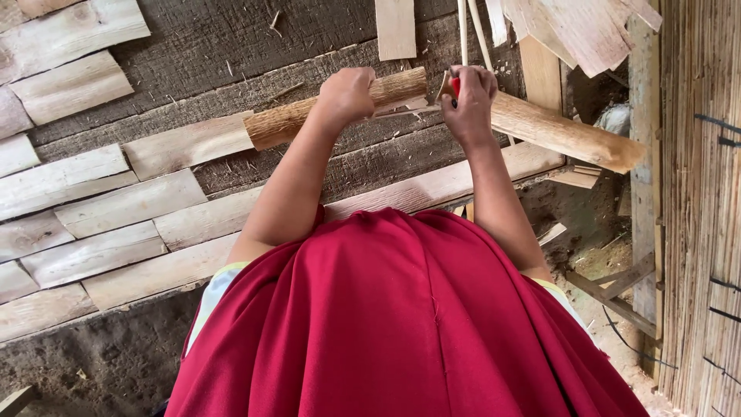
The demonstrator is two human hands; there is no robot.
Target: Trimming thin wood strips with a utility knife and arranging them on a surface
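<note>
A rough brown log [297, 118] lies crosswise on dark planks, its right end [571, 137] running past my hands. My left hand [346, 94] grips the log from above near its middle. My right hand [467, 96] is closed around a tool with a red handle [455, 85], held against the log just right of the left hand. The tool's blade is hidden by my fingers. A thin pale splinter [397, 112] shows between my two hands. My red skirt [401, 324] fills the lower view.
Pale split wood slats [100, 216] lie in rows at the left and under the log. More slats and thin sticks [571, 27] are piled at the top right. A woven bamboo wall [706, 208] stands on the right. Bare earth [93, 363] lies at the lower left.
</note>
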